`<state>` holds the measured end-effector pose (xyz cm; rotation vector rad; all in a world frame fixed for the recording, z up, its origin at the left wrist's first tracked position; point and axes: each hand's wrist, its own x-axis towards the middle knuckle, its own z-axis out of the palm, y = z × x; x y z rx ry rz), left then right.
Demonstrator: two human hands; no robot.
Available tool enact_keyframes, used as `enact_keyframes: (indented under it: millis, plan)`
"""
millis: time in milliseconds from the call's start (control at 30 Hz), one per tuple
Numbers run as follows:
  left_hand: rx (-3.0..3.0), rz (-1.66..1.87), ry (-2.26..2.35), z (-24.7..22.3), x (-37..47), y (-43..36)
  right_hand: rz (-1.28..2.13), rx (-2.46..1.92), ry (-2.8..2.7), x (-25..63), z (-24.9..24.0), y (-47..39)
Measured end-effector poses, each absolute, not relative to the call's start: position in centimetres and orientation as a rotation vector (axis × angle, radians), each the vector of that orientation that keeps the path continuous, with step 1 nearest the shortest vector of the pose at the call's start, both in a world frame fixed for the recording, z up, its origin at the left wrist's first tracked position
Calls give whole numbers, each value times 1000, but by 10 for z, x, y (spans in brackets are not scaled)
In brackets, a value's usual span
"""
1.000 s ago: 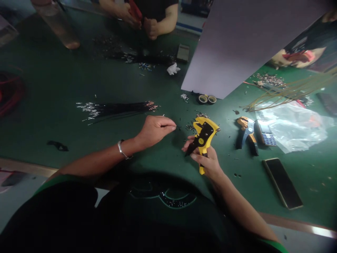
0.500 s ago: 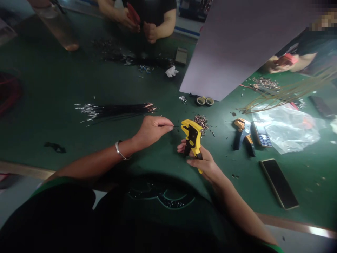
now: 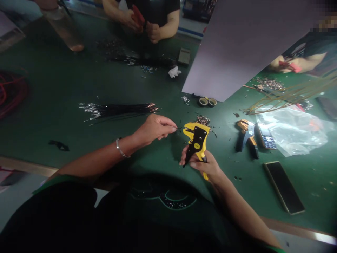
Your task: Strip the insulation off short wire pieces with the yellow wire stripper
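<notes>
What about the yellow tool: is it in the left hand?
No, the right hand holds the yellow tool, and the left hand is apart from it.

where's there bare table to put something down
Bare green tabletop shows between the red cable coil and the silver-tipped black wire bundle, and beyond it. It's crowded at right: an orange-and-blue hand tool, blue-keyed phone and crumpled clear plastic bag sit close together.

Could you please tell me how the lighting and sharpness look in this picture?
Head view: light is uneven, with glare on the plastic bag and dimness over the left of the table; the dark shirt loses most detail; a soft shadow lies below the left hand; the top right corner is pixelated.
</notes>
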<state>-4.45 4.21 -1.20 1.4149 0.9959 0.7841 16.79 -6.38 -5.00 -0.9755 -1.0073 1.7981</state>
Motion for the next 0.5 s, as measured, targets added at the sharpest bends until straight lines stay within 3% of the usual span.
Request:
enact_keyframes:
  millis: [500]
  plan:
    - [1843,823,997,-5,-46,38,1879,-892,-978,162,-47,-66]
